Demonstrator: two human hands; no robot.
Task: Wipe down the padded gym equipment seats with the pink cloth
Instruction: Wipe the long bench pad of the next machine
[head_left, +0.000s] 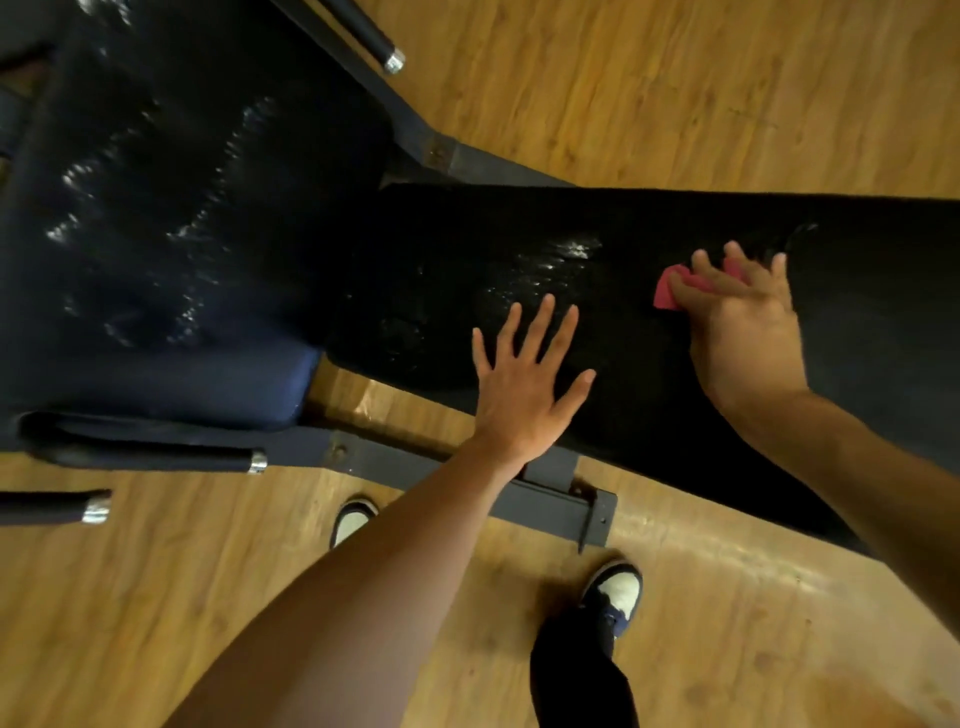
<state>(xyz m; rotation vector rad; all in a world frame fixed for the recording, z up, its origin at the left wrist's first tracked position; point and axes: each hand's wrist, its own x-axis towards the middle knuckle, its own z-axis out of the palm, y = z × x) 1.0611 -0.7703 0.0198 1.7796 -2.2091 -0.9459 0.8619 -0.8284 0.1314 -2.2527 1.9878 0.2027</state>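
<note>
There the pink cloth (667, 291) lay bunched under the right hand (743, 317), whose fingers (701, 262) curled over it on the black padded seat (857, 291), its length running left to right, while the left hand (524, 384) pressed flat nearby, fingers spread wide.

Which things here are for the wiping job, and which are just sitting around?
For the job:
- pink cloth, under the right hand
- black padded bench
- blue padded seat
- left hand, flat on the bench

Just around:
- wooden floor
- chrome-tipped handles
- metal frame
- shoes
</note>
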